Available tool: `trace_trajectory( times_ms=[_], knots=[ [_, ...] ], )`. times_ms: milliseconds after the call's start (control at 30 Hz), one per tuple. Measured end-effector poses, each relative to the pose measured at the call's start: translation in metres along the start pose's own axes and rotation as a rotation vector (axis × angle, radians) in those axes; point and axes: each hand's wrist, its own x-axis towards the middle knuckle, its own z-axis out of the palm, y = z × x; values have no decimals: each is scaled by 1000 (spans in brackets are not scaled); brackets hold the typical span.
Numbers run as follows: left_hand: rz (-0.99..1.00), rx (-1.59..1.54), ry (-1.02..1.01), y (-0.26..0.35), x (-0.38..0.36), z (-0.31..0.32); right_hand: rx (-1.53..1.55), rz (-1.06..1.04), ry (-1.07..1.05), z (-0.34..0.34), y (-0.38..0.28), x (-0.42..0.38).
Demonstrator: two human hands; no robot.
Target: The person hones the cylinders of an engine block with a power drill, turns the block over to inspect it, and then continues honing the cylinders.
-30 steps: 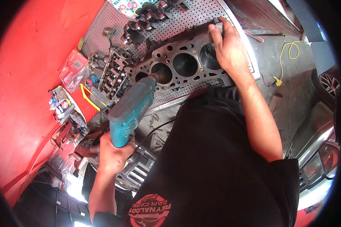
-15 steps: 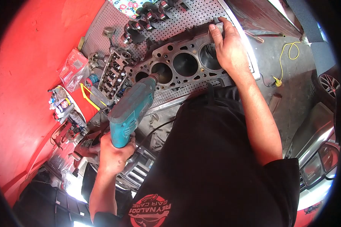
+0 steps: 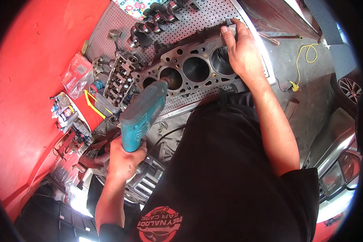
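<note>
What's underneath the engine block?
A perforated tabletop shows beyond its far and near sides; whatever lies directly beneath the engine block is covered by it.

We cannot see every finger of the left hand (image 3: 126, 160), some hidden behind the grip of the drill (image 3: 144, 111). The drill, whose tip we cannot make out, hides part of the leftmost cylinder bore (image 3: 148, 81). The right hand (image 3: 246, 54) covers a corner of the engine block (image 3: 176, 60). The top edge cuts off the floral cloth (image 3: 138, 8).
</note>
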Motion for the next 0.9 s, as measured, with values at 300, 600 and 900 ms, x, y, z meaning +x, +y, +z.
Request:
trace_trajectory(
  times_ms=[300, 600, 900],
  knots=[
    [-43, -16, -6, 4, 8, 4, 4, 14, -13, -2, -2, 0],
    [-19, 0, 16, 1, -14, -11, 8, 16, -16, -1, -3, 0],
    [14, -2, -2, 0, -13, -11, -2, -4, 7, 1, 0, 1]
  ],
)
